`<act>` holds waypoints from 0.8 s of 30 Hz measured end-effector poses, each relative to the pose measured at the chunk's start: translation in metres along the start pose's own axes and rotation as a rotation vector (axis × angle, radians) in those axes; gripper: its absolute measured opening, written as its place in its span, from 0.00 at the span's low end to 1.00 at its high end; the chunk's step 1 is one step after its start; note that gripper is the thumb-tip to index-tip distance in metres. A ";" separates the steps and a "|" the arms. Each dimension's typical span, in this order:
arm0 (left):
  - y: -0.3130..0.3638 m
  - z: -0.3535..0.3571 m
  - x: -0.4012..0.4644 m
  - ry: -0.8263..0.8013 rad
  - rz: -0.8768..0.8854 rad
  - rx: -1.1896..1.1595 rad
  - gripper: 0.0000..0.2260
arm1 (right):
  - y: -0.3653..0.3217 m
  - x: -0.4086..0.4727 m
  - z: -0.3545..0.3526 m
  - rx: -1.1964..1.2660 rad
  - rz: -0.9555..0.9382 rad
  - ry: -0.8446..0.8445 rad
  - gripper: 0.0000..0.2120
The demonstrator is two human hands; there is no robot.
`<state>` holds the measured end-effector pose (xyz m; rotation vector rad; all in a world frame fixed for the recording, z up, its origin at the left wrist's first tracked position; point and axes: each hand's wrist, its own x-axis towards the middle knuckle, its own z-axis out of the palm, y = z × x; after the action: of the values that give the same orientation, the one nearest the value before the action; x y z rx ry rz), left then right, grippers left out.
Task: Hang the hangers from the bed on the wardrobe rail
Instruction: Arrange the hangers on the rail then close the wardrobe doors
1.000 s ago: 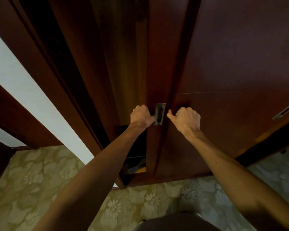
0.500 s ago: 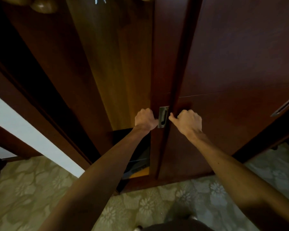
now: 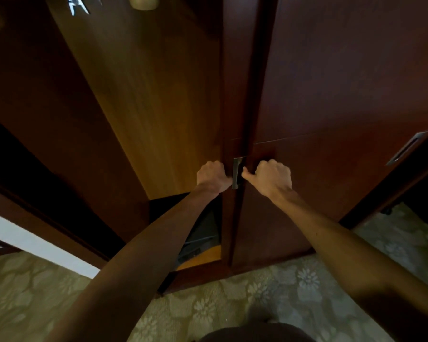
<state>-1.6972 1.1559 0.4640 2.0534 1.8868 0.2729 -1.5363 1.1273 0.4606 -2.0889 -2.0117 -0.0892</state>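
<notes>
1. Hangers are hard to make out: at the top edge of the frame, left of centre, a pale rounded wooden shape (image 3: 143, 1) and a bright metallic glint (image 3: 78, 4) show inside the wardrobe, but the blur leaves it unclear whether they are hangers on a rail. No bed is in view.
2. The wardrobe (image 3: 331, 82) fills most of the frame, dark reddish-brown wood. Its left part stands open, showing a lighter, amber inner panel (image 3: 153, 107) running from the upper centre down to mid-frame.
3. The sliding door (image 3: 235, 95) has its vertical edge just right of centre, with a small recessed metal handle (image 3: 237, 172) set in it at mid-height.
4. The left hand (image 3: 211, 176) is curled closed around the door edge, just left of the metal handle, fingers wrapped behind the edge and hidden.
5. The right hand (image 3: 272, 177) is a loose fist just right of the handle, its thumb tip touching the metal plate; its other fingers are folded against the door face.
6. A second recessed handle (image 3: 405, 148) sits at the right of the frame on the neighbouring door.
7. Below the left forearm, in the lower centre, a dark box-like object (image 3: 203, 230) sits in the bottom of the open compartment.
8. A pale green floral carpet (image 3: 257, 292) covers the floor along the bottom of the frame.
</notes>
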 end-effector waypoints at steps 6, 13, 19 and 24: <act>0.032 0.011 0.010 -0.037 0.017 -0.021 0.10 | 0.031 0.007 -0.007 0.006 0.009 -0.033 0.29; 0.067 0.020 0.022 -0.142 0.052 -0.053 0.08 | 0.066 0.014 -0.013 -0.037 0.005 -0.041 0.29; 0.094 0.027 0.029 -0.159 0.087 -0.056 0.10 | 0.094 0.019 -0.016 -0.068 -0.028 -0.067 0.35; 0.113 0.037 0.034 -0.186 0.107 0.007 0.08 | 0.097 0.023 -0.013 -0.100 -0.051 -0.089 0.35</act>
<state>-1.5758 1.1785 0.4689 2.1087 1.6739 0.0972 -1.4378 1.1447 0.4657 -2.1373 -2.1545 -0.1101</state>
